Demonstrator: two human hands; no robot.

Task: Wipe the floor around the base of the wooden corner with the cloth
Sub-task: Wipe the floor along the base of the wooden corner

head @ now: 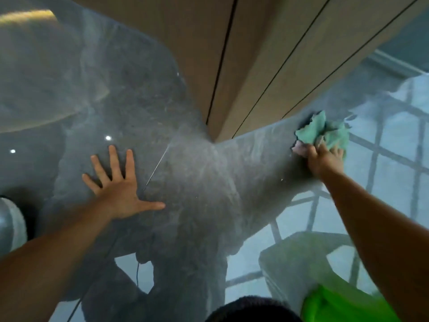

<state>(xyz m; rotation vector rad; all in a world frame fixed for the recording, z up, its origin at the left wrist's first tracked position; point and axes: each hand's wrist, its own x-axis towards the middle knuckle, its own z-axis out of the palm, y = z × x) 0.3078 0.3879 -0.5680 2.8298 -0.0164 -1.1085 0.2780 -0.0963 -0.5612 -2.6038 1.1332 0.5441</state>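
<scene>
Spreading across nearly the whole view, the glossy dark floor [190, 182] mirrored the person leaning over it, a window grid and a few ceiling lights, and that glare made it hard to tell wet film from reflection. Pale, hazy swirls lay on the tile around and below the point of the wooden corner [222, 77], which came down from the top of the frame as tan panels split by thin dark seams and met the floor at a sharp tip. Those swirls were probably wipe marks or drying moisture, which would mean the patch directly in front of the tip had been passed over; the view did not settle it.

A green bag or bin [343, 305] sat at the lower right edge, near the person's right forearm.

The left hand [120, 187] lay flat on the floor to the left of the tip, fingers spread wide, holding nothing and apparently serving as a prop. The right hand [325, 159] was closed around the bunched teal cloth [325, 131], pressing it to the floor right against the base of the right-hand panel.

Judged from that, the work looked partly done: the right face was under the cloth, while the strip along the left face, up toward the top of the frame, showed fewer streaks and seemed left to do.
</scene>
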